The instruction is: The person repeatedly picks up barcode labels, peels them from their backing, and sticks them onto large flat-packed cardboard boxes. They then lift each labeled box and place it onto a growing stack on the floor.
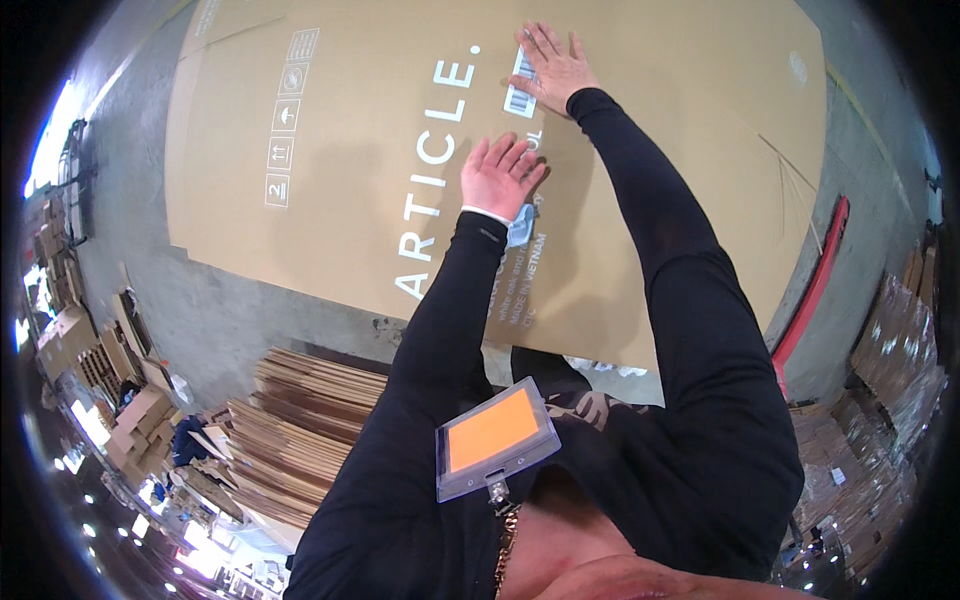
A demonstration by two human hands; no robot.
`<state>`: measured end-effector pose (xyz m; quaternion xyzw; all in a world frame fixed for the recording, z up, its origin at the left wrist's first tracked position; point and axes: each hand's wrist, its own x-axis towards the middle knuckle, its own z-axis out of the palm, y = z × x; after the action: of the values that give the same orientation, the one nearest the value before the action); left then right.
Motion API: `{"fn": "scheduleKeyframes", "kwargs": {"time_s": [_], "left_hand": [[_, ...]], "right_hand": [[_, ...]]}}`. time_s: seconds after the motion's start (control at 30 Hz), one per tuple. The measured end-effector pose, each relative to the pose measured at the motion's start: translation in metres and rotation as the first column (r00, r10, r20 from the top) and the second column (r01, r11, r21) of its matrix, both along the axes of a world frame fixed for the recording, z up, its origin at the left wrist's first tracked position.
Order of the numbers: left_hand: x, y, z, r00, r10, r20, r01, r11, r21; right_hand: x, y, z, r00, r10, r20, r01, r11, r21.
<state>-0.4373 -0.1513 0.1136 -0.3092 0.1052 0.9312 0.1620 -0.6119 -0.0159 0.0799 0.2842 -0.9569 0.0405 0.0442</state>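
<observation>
Head cam: box point(370, 180) under R hand point(558, 76); L hand point(497, 182) prob. just above.

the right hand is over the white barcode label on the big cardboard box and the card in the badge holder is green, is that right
Not quite: the head view shows that the card in the badge holder is orange, not green. The right hand is over the white barcode label on the big cardboard box, as you say.

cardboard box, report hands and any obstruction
Right hand spread at white label; left hand open, palm up; cardboard box beneath both; blue item near left wrist.
</observation>
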Motion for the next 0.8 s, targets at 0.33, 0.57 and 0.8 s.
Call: {"fn": "scheduleKeyframes", "kwargs": {"time_s": [0.33, 0.57, 0.8], "left_hand": [[0.259, -0.066, 0.071, 0.967, -0.254, 0.012, 0.251, 0.960, 0.126], [0.383, -0.163, 0.115, 0.876, -0.475, 0.083, 0.481, 0.855, -0.195], [0.373, -0.198, 0.108, 0.766, -0.435, 0.473, 0.632, 0.641, -0.436]], "right_hand": [[0.203, -0.017, 0.008, 0.948, 0.235, 0.217, -0.267, 0.954, 0.137], [0.589, 0.011, 0.070, 0.495, 0.242, 0.835, 0.309, 0.848, -0.430], [0.557, 0.074, 0.045, -0.090, 0.334, 0.938, 0.596, -0.737, 0.319]]}}
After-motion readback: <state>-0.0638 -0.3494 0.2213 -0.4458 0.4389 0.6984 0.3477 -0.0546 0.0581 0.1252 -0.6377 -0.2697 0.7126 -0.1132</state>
